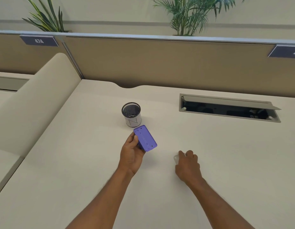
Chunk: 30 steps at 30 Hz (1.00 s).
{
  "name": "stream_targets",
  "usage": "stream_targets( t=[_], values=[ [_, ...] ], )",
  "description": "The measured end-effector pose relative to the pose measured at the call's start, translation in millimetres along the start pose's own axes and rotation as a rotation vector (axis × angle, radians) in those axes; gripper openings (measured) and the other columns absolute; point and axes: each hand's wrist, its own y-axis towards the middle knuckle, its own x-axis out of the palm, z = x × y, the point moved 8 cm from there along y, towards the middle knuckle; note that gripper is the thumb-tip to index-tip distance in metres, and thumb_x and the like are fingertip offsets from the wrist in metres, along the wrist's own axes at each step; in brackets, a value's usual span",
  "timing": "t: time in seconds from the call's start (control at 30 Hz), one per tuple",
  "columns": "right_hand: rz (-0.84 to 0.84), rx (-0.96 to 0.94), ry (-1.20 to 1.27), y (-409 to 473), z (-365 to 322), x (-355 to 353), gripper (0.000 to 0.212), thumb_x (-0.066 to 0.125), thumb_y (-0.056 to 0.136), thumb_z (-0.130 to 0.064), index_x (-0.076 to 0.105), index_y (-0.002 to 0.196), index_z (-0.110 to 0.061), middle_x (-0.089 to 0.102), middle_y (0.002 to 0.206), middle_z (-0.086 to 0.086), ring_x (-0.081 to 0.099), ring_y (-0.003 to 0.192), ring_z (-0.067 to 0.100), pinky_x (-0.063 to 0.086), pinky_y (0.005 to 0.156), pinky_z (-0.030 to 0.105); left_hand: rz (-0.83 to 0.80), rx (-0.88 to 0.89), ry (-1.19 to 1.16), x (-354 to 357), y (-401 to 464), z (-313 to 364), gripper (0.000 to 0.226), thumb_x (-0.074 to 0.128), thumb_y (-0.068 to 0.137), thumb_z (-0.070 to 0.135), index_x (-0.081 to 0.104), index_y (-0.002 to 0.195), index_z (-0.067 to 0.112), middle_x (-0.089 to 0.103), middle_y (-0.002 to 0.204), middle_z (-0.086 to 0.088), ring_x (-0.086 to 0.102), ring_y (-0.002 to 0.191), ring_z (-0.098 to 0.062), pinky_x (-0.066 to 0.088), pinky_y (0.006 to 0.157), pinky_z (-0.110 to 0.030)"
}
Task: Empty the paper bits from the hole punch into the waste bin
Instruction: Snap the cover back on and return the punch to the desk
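Now left hand [132, 154] grip around hole punch [145, 138], underside up

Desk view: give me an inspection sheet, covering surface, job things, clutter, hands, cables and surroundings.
Surface: pale desk, mostly bare.
Job's things: purple hole punch, underside facing up, held just in front of the small mesh waste bin; bits lie in the bin's bottom.
Clutter: nothing seen.
Hands: left hand grips the punch; right hand rests on the desk, closed around a small pale object, too unclear to identify.
Cables: none on the desk; open cable hatch, inside too dark to tell.
Surroundings: tan partition, plants behind.
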Motion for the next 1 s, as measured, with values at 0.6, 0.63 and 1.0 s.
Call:
stream_targets(
  t=[0.6,0.63,1.0],
  values=[
    [-0.058,-0.049,0.321,-37.0,37.3,15.5,0.069,0.055,0.089,-0.01,0.028,0.151,-0.019,0.04,0.136,0.011,0.048,0.123,0.029,0.044,0.097,0.033,-0.057,-0.04,0.006,10.5,-64.0,-40.5,0.03,0.049,0.104,0.015,0.07,0.126,0.016,0.07,0.128,-0.008,0.067,0.111,-0.027,0.06,0.087,-0.045],
    [-0.044,-0.056,0.34,-37.4,38.4,12.6,0.069,0.055,0.089,-0.01,0.026,0.152,-0.019,0.046,0.133,0.011,0.052,0.12,0.029,0.045,0.094,0.033,-0.057,-0.041,0.001,11.6,-65.5,-41.5,0.031,0.048,0.105,0.015,0.068,0.128,0.015,0.07,0.129,-0.008,0.067,0.112,-0.028,0.06,0.086,-0.044],
    [0.177,-0.004,1.21,-53.8,40.9,-68.4,0.002,0.075,0.079,-0.016,0.074,0.08,-0.018,0.077,0.077,0.003,0.073,0.068,0.012,0.056,0.061,0.022,-0.092,-0.045,-0.009,31.6,-76.3,-52.3,0.03,0.049,0.104,0.019,0.071,0.125,0.016,0.072,0.125,-0.005,0.07,0.11,-0.023,0.059,0.088,-0.042]
  ],
)
